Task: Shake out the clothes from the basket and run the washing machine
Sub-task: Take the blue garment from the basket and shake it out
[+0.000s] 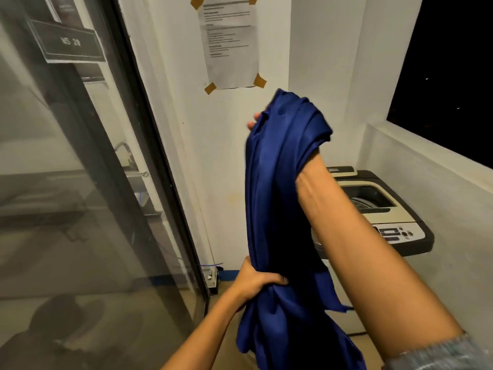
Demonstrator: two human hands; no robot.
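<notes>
Hands first: my left hand [257, 283] is clenched round the lower part of a blue garment [277, 209], bunching the cloth into a tight neck near the bottom centre of my view. My right hand [253, 122] is raised high and almost wholly wrapped in the top of the same garment; I see only fingertips [250, 125] poking out at its left edge, so I take it that this hand holds the cloth from inside, though I cannot tell how its fingers lie. The garment hangs stretched between the two hands in long folds, and its loose end drops below my left hand toward the floor. A grey sleeve [437, 353] is pushed up my right forearm at the near right. Behind that forearm, against the far right wall, stands a top-loading washing machine [394, 206] with its lid up, the drum showing and a control panel [397, 233] on its near edge. A printed notice [229, 44] is taped to the white wall above. A glass door [80, 182] with a small sign fills the left side, and a dark window [448, 76] sits at the upper right.
</notes>
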